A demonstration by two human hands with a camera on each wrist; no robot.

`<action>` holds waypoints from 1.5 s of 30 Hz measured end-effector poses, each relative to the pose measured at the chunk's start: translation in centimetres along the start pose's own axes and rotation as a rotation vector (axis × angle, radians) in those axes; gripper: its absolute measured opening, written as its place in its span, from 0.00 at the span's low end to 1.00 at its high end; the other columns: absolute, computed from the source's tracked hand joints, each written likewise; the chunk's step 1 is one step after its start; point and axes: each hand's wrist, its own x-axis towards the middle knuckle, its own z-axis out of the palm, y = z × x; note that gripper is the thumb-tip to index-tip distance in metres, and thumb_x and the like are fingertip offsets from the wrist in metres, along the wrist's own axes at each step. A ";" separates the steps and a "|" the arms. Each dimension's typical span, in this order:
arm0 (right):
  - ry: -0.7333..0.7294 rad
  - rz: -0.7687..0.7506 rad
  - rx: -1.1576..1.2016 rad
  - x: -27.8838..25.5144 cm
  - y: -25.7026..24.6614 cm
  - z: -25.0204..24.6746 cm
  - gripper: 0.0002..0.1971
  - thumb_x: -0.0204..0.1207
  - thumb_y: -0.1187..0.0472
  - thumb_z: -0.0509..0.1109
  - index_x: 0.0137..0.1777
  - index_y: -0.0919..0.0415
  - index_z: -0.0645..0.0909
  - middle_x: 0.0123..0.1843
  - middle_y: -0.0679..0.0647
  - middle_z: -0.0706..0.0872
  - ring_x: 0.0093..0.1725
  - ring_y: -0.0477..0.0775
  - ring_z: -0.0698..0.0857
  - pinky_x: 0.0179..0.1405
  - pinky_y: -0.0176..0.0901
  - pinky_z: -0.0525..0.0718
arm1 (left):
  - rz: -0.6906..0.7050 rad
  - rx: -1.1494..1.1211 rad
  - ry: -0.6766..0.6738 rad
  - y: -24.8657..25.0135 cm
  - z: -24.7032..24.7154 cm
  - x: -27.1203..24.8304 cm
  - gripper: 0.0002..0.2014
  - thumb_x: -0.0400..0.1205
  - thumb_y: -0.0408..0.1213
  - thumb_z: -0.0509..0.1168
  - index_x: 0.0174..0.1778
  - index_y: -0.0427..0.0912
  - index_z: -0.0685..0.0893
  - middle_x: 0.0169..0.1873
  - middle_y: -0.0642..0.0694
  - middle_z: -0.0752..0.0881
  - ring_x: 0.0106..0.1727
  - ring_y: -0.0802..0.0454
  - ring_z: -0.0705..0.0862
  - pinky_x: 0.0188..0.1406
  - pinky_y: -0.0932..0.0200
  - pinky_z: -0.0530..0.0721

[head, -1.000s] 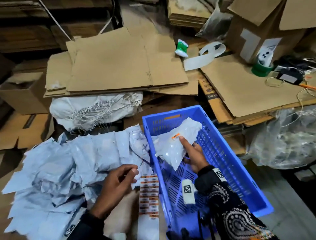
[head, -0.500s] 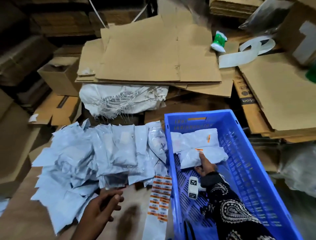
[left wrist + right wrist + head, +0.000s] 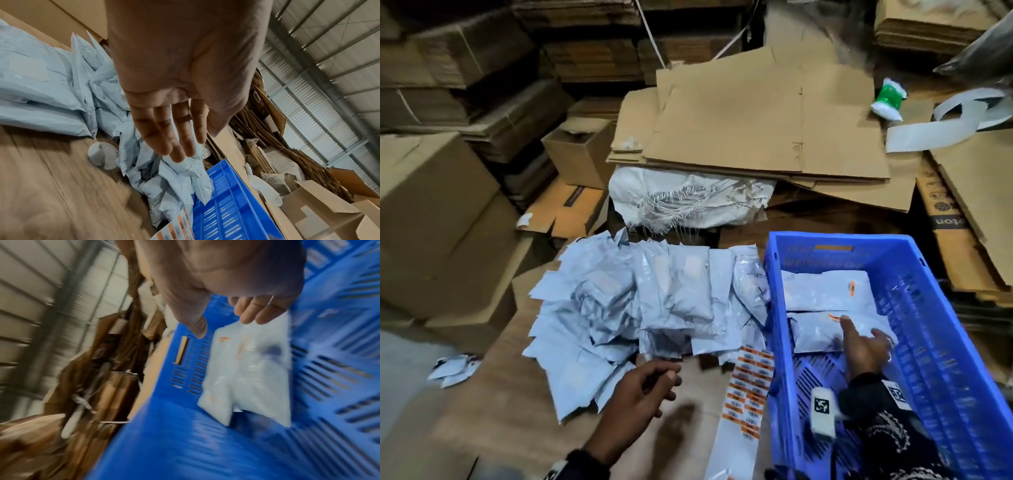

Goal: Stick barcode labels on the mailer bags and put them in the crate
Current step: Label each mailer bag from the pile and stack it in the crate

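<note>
A blue slatted crate stands at the right and holds two pale mailer bags with orange labels, a far bag and a nearer bag. My right hand is inside the crate, fingers spread and resting on the nearer bag, the index tip beside its label. The right wrist view shows that hand just above the bag. My left hand hovers empty with relaxed fingers at the near edge of the unlabelled mailer pile. A sheet of orange barcode labels lies between the pile and the crate.
Flattened cardboard sheets lie on a white woven sack behind the pile. Cardboard boxes are stacked at the left. A green-and-white packet and a white paper strip sit at the back right. Torn scraps lie at the left.
My right hand has laid the labelled bag flat in the crate in front of the first one and rests on it. My left hand has drawn back from the label sheet.
</note>
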 end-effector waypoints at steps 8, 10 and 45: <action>-0.188 -0.502 0.154 -9.9 -9.4 3.1 0.10 0.79 0.55 0.76 0.53 0.61 0.87 0.48 0.53 0.88 0.46 0.49 0.85 0.53 0.49 0.84 | 0.099 -0.074 0.016 -0.2 -4.4 0.0 0.11 0.84 0.48 0.68 0.56 0.49 0.90 0.48 0.47 0.92 0.47 0.46 0.91 0.36 0.56 0.84; -0.306 -0.571 0.083 -12.7 -10.3 5.2 0.07 0.79 0.56 0.76 0.49 0.59 0.87 0.46 0.52 0.91 0.46 0.49 0.87 0.52 0.46 0.84 | 0.102 -0.085 0.008 -0.5 -5.7 0.0 0.13 0.80 0.51 0.67 0.55 0.52 0.90 0.49 0.48 0.92 0.47 0.46 0.91 0.35 0.56 0.83; -0.265 -0.730 -0.491 -32.5 9.2 8.9 0.44 0.73 0.39 0.75 0.85 0.51 0.61 0.77 0.53 0.76 0.76 0.55 0.76 0.72 0.59 0.76 | 0.125 -0.216 -0.467 -5.1 -8.2 4.3 0.27 0.83 0.34 0.72 0.77 0.50 0.73 0.48 0.46 0.89 0.48 0.55 0.91 0.48 0.55 0.91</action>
